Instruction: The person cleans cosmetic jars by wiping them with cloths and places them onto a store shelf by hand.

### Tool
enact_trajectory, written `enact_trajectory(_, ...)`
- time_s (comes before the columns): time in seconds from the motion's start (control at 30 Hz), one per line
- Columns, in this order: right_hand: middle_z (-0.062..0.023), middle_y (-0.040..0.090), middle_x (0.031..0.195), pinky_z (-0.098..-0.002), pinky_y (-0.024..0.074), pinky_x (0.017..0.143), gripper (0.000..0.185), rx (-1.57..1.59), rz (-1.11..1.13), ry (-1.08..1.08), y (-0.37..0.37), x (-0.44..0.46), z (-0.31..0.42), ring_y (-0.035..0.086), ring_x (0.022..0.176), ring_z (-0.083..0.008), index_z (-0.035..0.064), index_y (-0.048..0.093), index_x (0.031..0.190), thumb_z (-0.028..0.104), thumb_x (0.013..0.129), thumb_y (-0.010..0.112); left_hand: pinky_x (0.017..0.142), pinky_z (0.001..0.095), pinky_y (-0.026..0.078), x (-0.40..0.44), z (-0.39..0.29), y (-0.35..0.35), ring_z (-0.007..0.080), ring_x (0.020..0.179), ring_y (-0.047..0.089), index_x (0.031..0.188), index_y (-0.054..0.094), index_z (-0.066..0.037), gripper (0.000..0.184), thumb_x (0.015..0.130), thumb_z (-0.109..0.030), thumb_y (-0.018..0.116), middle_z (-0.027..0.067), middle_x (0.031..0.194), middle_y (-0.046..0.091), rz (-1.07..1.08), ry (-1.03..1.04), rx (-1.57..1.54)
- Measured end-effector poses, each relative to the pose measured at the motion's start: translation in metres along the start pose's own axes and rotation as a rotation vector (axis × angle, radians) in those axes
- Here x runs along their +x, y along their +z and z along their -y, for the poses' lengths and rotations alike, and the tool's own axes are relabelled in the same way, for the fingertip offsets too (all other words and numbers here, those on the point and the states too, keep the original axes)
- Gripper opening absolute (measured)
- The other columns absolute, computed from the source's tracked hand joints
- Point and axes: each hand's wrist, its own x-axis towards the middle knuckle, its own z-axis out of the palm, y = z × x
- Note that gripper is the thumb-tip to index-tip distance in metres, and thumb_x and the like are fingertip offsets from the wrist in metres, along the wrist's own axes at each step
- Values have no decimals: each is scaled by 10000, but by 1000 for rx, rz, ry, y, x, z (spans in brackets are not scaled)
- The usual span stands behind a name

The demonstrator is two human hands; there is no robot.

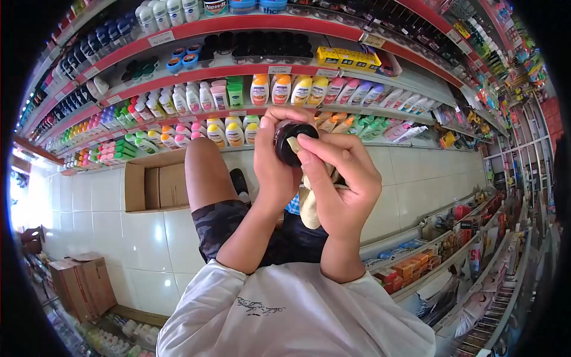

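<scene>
My left hand (271, 156) is wrapped around a small round jar with a black lid (286, 146), holding it up in front of my chest with the lid towards me. Between the thumb and index finger of my right hand (347, 185), a corner of a pale yellow cloth (308, 209) is pinched against the lid. The rest of that cloth hangs below my right fingers. The jar's label is mostly hidden by my left hand.
Ahead, red-edged shelves (238, 24) carry rows of bottles (281, 89), black jars (270, 46) and yellow boxes (348, 58). An opened cardboard box (143, 185) sits on the tiled floor to the left, another carton (82, 287) behind it. Low shelves (416, 273) stand at right.
</scene>
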Motion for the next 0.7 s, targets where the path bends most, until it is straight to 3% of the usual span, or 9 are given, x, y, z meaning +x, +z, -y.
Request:
enact_trajectory(0.43, -23, 550, 742, -216, 388, 510, 263, -67, 86, -41, 3, -2, -1, 518, 634, -86, 36, 709, 939, -76, 702, 720, 781, 305, 415, 3, 1, -6, 161, 811, 499, 938, 468, -26, 384, 994, -313, 219, 108, 908, 538, -57, 188, 146)
enact_trajectory(0.5, -21, 545, 738, -215, 388, 513, 264, -79, 102, -56, 3, -2, -2, 512, 627, -87, 36, 712, 934, -85, 700, 714, 655, 278, 416, 4, 0, -5, 171, 739, 480, 906, 459, -23, 354, 976, -293, 242, 119, 883, 514, -156, 163, 189)
enact_trajectory(0.63, -14, 524, 723, -218, 379, 515, 284, -37, 125, -143, 5, -1, -13, 479, 604, -88, 46, 719, 919, -105, 679, 703, 624, 280, 423, 4, 4, -6, 178, 710, 484, 913, 466, -19, 358, 974, -302, 255, 127, 885, 520, -201, 154, 47)
enact_trajectory(0.7, -12, 515, 717, -220, 375, 516, 293, -59, 137, -147, 2, 1, -13, 471, 599, -91, 54, 722, 913, -102, 665, 708, 699, 285, 433, 2, 1, -7, 162, 770, 505, 927, 474, -29, 370, 985, -304, 233, 110, 903, 541, -194, 95, 31)
